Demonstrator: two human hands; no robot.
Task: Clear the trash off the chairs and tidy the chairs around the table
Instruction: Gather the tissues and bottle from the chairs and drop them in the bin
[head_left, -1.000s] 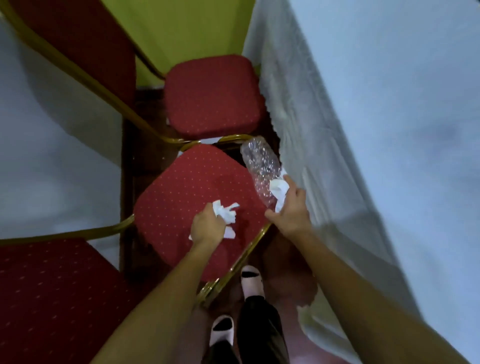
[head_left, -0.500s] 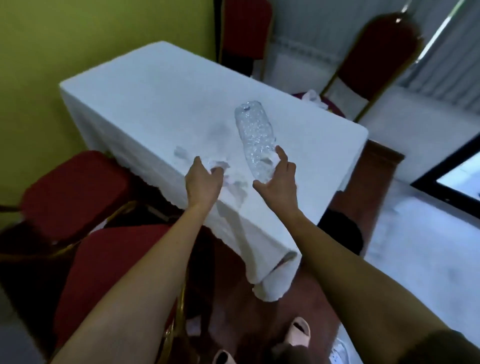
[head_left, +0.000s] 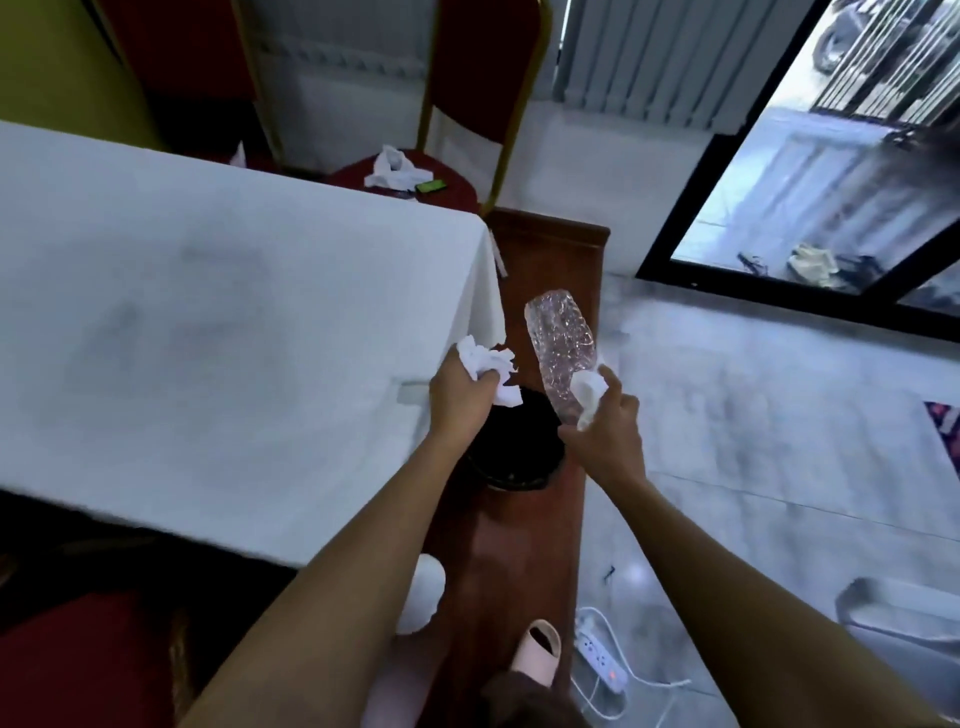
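Observation:
My left hand (head_left: 462, 395) grips a wad of crumpled white tissue (head_left: 485, 364) just off the corner of the white-clothed table (head_left: 208, 338). My right hand (head_left: 605, 436) holds a crushed clear plastic bottle (head_left: 561, 351) together with a smaller piece of tissue (head_left: 587, 392). Both hands hover above a black round bin (head_left: 511, 457) standing on the dark red floor strip. A red chair with a gold frame (head_left: 452, 176) stands at the table's far end; white tissues (head_left: 389, 169) and a green item (head_left: 431, 185) lie on its seat.
Another red chair seat (head_left: 78, 665) is at the lower left, partly under the table. A white power strip (head_left: 602, 654) with its cable lies on the tiled floor by my feet. A glass door (head_left: 810, 182) is at the right.
I have turned from the chair to the table's end. Both hands carried the tissue and bottle along and are now over the black bin.

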